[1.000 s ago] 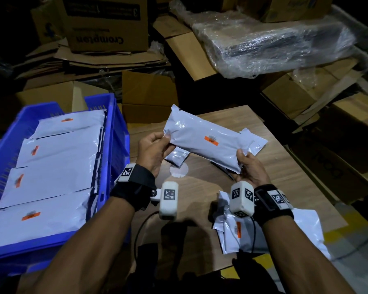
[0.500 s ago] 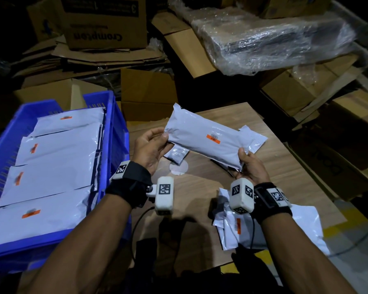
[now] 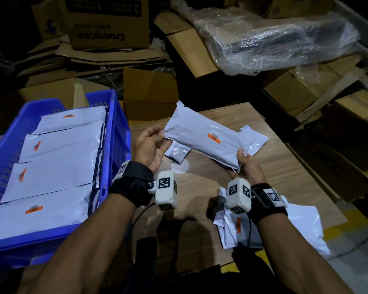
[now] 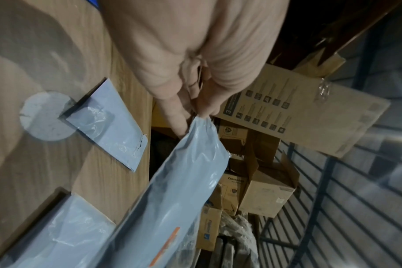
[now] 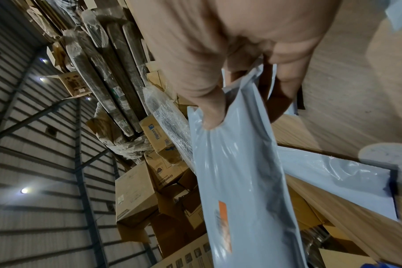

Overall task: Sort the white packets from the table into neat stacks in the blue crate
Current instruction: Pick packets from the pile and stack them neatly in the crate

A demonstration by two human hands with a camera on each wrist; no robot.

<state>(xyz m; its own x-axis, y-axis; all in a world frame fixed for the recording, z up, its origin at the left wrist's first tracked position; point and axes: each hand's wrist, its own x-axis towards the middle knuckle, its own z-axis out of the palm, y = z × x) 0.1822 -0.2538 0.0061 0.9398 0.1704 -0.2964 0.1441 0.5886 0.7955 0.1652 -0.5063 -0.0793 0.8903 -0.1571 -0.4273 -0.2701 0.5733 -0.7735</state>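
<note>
— What's in the blue crate [image 3: 117, 132]?
— White packets [image 3: 57, 166] lying flat in overlapping rows, orange labels up.

— And the hands?
— Above the table [image 3: 285, 166], left hand [image 3: 150, 148] and right hand [image 3: 248, 168] each pinch an end of one long packet [image 3: 204, 141].

A warehouse or packing depot, dimly lit. Stacked and flattened cardboard boxes [image 3: 106, 22] all around, some printed with brand names. A long bundle in clear stretch wrap [image 3: 270, 37] lying on cartons. Corrugated metal walls [image 5: 34, 163] on steel framing, with small lamps. A wooden tabletop [image 3: 270, 166] strewn with white packets [image 3: 295, 225], a blue crate [image 3: 117, 132] beside it.
</note>
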